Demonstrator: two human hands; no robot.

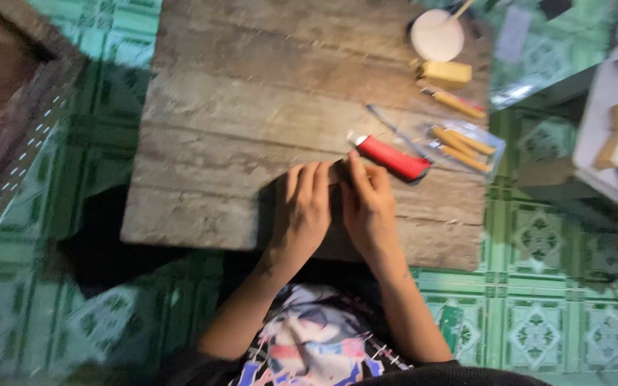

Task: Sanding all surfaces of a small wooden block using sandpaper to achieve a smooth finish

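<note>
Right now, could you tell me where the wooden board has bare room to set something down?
The wooden board is bare across its far and left parts, from the far-left corner to the left hand. The right side is crowded: red-handled knife, white round dish, yellow block and bagged wooden-handled tools, beside the right hand.
</note>
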